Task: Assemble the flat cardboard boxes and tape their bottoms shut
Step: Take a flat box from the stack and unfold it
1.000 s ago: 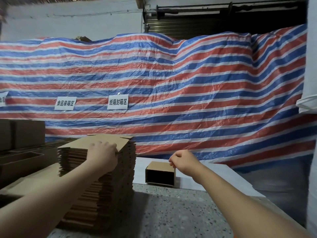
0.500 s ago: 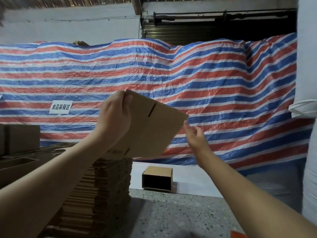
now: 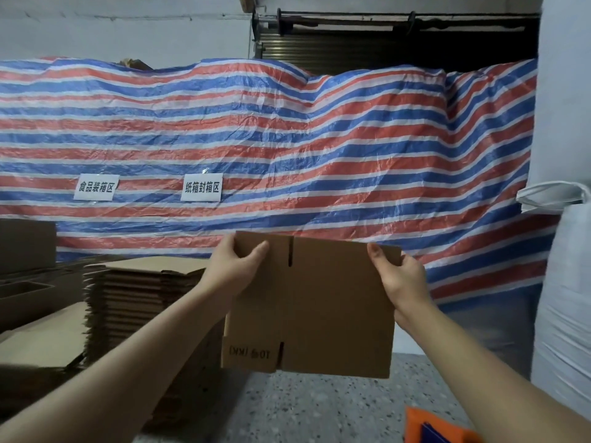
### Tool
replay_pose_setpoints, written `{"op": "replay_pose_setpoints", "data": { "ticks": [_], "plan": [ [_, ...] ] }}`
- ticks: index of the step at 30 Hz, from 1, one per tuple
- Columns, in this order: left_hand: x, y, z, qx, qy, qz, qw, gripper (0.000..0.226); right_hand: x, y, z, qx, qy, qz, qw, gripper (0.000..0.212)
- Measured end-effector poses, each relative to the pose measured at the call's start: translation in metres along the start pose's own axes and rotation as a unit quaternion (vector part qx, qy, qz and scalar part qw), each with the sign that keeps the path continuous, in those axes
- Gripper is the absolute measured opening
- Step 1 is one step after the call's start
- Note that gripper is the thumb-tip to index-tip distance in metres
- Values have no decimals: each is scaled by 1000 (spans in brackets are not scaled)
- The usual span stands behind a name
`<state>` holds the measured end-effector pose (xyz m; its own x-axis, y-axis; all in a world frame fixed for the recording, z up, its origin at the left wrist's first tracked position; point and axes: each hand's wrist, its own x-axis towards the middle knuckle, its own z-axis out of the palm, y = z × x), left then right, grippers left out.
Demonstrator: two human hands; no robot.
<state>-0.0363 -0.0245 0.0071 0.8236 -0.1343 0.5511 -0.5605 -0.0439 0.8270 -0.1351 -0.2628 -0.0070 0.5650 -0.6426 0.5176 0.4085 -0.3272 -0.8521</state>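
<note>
I hold one flat cardboard box (image 3: 323, 308) upright in front of me, above the speckled table (image 3: 319, 407). My left hand (image 3: 235, 266) grips its upper left corner, thumb on the near face. My right hand (image 3: 399, 276) grips the upper right corner. Printed text near its lower left edge reads upside down. A tall stack of flat cardboard boxes (image 3: 144, 302) stands on the table to the left, beside my left forearm.
Assembled brown boxes (image 3: 25, 270) sit at the far left. A red, white and blue striped tarp (image 3: 319, 148) with two white labels hangs behind the table. A white sack (image 3: 566, 298) stands at the right. An orange object (image 3: 438, 426) lies at the bottom right.
My left hand lifted the top flat box off the stack and swung it in front of me. My right hand rose and took hold of its right corner. The small box behind is now hidden.
</note>
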Motion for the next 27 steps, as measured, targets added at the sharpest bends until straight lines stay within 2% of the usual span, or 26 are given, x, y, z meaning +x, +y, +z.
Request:
{"op": "replay_pose_setpoints", "data": {
  "ticks": [6, 11, 17, 22, 24, 27],
  "plan": [
    [-49, -83, 29, -37, 7, -86, 996, 22, -47, 73, -23, -12, -30, 99, 995, 37],
    [-75, -122, 42, -41, 20, -124, 991, 23, -66, 105, -34, -25, -66, 145, 987, 52],
    [-73, -119, 41, -86, 34, -137, 986, 33, -57, 103, -37, -35, -87, 114, 989, 38],
    [-76, -120, 43, -83, 16, -161, 983, 26, -62, 106, -43, 6, -117, 150, 982, 53],
    [-78, -119, 46, -82, 13, -174, 981, 36, -63, 107, -46, 32, -130, 172, 976, 59],
    [-75, -112, 49, -92, 33, -220, 971, 50, -62, 104, -49, 56, -166, 199, 964, 55]
  ]
}}
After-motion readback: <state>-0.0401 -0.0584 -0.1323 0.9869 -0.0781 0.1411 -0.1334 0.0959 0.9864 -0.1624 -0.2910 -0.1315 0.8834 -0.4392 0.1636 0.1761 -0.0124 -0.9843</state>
